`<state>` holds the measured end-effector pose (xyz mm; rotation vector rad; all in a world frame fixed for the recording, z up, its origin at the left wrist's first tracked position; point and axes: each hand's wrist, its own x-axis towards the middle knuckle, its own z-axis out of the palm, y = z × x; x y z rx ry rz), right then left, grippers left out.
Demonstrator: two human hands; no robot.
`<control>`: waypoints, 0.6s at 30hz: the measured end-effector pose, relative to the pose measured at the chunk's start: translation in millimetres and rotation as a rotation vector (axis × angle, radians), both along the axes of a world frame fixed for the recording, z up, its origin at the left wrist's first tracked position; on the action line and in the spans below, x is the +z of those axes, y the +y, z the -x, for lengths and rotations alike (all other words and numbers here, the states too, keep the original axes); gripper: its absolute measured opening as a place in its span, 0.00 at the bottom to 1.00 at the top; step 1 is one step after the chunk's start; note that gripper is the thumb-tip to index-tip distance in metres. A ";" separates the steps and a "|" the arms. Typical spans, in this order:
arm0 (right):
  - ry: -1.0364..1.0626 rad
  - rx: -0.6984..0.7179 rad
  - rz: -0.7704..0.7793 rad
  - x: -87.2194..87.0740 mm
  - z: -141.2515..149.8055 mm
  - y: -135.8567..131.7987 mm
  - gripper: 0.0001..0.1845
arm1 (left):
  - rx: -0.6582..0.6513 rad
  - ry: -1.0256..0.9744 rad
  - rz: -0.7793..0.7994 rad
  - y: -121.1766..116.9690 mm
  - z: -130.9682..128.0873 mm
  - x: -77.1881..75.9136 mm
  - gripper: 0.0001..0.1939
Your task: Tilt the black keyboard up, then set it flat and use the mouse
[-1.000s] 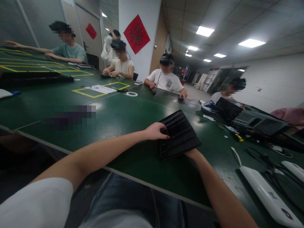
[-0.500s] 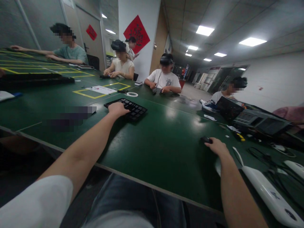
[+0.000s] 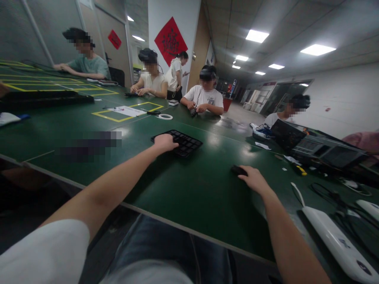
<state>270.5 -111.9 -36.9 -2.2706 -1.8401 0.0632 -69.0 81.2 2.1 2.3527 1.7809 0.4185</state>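
A black keyboard (image 3: 183, 142) lies flat on the green table (image 3: 189, 185), keys up. My left hand (image 3: 165, 142) rests on its near left corner with fingers curled over the edge. A small black mouse (image 3: 238, 170) sits to the right of it. My right hand (image 3: 252, 178) lies over the mouse's near side, fingers bent around it. Both forearms reach out over the table edge.
A white power strip (image 3: 334, 242) with cables lies near right. An opened computer case (image 3: 322, 152) and a laptop stand at far right. Yellow tape frames (image 3: 127, 111), a tape roll (image 3: 164, 116) and a black tray (image 3: 44, 98) lie farther off. Several people sit along the far side.
The keyboard, held on edge in both hands a second ago, now lies flat and has slid right with my left hand. My right hand moved left, with the mouse.
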 end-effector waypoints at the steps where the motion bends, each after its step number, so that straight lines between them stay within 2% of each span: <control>1: 0.062 0.070 -0.045 -0.2 11.1 2.6 0.24 | -0.018 0.033 -0.017 -12.2 -14.5 -1.7 0.24; 5: 0.411 0.283 -0.185 -2.2 47.4 7.9 0.21 | -0.314 -0.126 -0.052 -63.9 -62.3 -8.7 0.23; 8: 0.713 0.346 -0.245 -11.2 57.8 8.8 0.17 | -0.507 -0.229 -0.076 -90.4 -75.7 -16.0 0.22; 10: 0.850 0.358 -0.292 -19.9 58.1 9.5 0.14 | -0.566 -0.273 -0.091 -97.5 -75.9 -21.6 0.23; 13: 0.917 0.406 -0.322 -29.2 57.5 11.4 0.14 | -0.593 -0.332 -0.084 -96.3 -72.2 -28.3 0.24; 18: 1.014 0.403 -0.362 -28.5 67.3 17.2 0.18 | -0.628 -0.370 -0.055 -94.2 -71.3 -29.6 0.25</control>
